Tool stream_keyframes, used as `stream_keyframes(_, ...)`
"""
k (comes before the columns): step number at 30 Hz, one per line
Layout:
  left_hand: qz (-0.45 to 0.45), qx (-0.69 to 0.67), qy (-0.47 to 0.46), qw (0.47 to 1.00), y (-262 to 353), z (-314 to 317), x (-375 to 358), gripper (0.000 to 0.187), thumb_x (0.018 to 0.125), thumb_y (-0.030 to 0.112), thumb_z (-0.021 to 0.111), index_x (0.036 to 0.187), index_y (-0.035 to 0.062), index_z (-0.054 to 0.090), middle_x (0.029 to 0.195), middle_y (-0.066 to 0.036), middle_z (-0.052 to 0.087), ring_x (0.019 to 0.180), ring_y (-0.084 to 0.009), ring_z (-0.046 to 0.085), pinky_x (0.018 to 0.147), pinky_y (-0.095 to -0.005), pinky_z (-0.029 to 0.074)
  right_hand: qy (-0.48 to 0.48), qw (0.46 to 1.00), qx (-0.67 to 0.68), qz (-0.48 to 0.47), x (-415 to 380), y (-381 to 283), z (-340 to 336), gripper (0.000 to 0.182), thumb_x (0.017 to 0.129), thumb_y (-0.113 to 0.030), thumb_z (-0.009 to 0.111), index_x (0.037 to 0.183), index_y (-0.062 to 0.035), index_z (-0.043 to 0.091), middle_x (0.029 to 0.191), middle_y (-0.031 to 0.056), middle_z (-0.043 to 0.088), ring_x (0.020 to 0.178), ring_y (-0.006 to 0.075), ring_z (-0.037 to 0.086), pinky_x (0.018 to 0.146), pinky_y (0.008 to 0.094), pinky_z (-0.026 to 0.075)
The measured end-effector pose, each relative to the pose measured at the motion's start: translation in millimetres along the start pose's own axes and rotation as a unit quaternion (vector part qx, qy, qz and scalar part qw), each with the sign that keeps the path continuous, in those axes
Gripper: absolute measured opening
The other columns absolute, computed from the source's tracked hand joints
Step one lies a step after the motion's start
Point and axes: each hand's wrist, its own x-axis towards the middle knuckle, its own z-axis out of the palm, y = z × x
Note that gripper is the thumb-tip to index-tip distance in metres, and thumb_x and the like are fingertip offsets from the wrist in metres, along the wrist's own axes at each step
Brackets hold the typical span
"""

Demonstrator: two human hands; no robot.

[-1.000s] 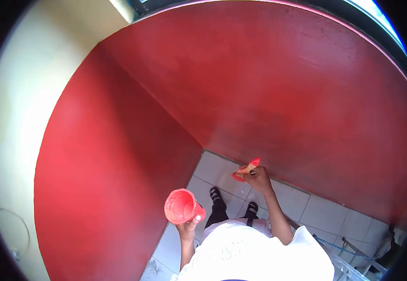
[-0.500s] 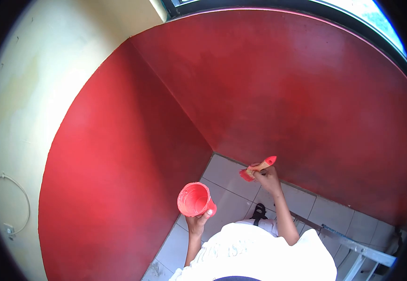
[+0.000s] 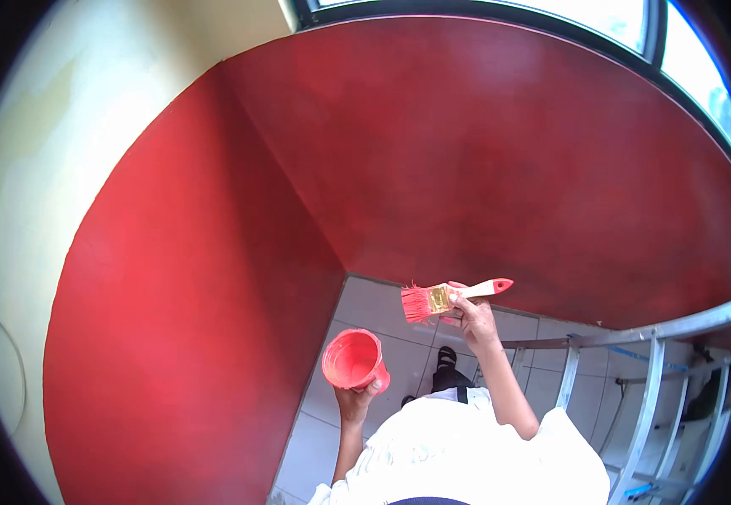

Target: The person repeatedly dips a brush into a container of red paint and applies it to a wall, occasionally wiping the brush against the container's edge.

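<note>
My left hand [image 3: 355,402] is closed around the lower part of a red paint cup [image 3: 375,370], its open mouth tilted toward me. Red paint coats the inside of the cup. To the right, my right hand [image 3: 473,321] grips a paintbrush [image 3: 439,299] by its pale, red-tipped handle. The brush lies nearly level, its paint-covered bristles pointing left toward a spot above the cup. Red smears show on the right fingers. Neither brush nor cup touches the wall.
Red-painted walls [image 3: 466,168] meet in a corner ahead, with cream wall [image 3: 12,210] at the left. A window frame [image 3: 466,10] runs along the top. A metal ladder [image 3: 647,396] stands at right on the tiled floor [image 3: 382,307].
The paintbrush has turned from slanting to nearly level, its bristles swinging left and now seen broadside. The view has shifted right, bringing more of the ladder in. The cup stays about where it was.
</note>
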Motion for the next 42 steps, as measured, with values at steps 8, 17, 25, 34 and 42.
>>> stream_keyframes(8,-0.016,0.021,-0.09,0.996,39,-9,19,0.083,0.065,0.038,0.09,0.129,0.0046,0.05,0.118,-0.007,0.061,0.108,-0.02,0.06,0.092,-0.0358,0.05,0.055,0.994,0.086,0.05,-24,17,-9,0.036,0.091,-0.015,0.062,0.125,-0.0036,0.056,0.097,0.0048,0.069,0.079,0.0124,0.066,0.069,0.03,0.057)
stream_keyframes(17,-0.023,0.012,-0.077,0.997,24,-15,14,0.077,0.066,0.035,0.09,0.126,0.0034,0.053,0.114,-0.007,0.062,0.104,-0.0186,0.062,0.089,-0.0333,0.051,0.096,0.988,0.083,0.086,-19,19,-17,0.034,0.092,-0.016,0.061,0.124,-0.0052,0.057,0.094,0.0035,0.069,0.078,0.012,0.066,0.065,0.028,0.057)
stream_keyframes(25,-0.068,0.046,-0.098,0.992,15,-30,18,0.072,0.067,0.032,0.09,0.123,0.0039,0.055,0.108,-0.005,0.063,0.097,-0.0144,0.063,0.08,-0.0281,0.053,0.139,0.982,0.093,0.088,-22,27,-22,0.032,0.091,-0.017,0.063,0.121,-0.0055,0.059,0.089,0.0021,0.067,0.075,0.0114,0.064,0.064,0.0275,0.056)
stream_keyframes(34,-0.01,0.034,-0.095,0.995,22,-16,17,0.072,0.067,0.03,0.089,0.124,0.0041,0.055,0.116,-0.007,0.064,0.109,-0.0202,0.061,0.094,-0.036,0.049,0.053,0.991,0.115,0.033,-35,2,9,0.037,0.094,-0.015,0.06,0.127,-0.0014,0.054,0.091,0.0045,0.067,0.076,0.0131,0.066,0.065,0.0297,0.057)
stream_keyframes(42,0.049,0.101,-0.032,0.993,28,1,27,0.089,0.058,0.024,0.094,0.131,0.005,0.046,0.127,-0.011,0.059,0.117,-0.0246,0.059,0.097,-0.0388,0.049,-0.1,0.985,-0.108,-0.094,-58,-69,87,0.048,0.08,-0.011,0.077,0.121,0.0028,0.057,0.098,0.0094,0.068,0.073,0.0109,0.066,0.057,0.0228,0.053)
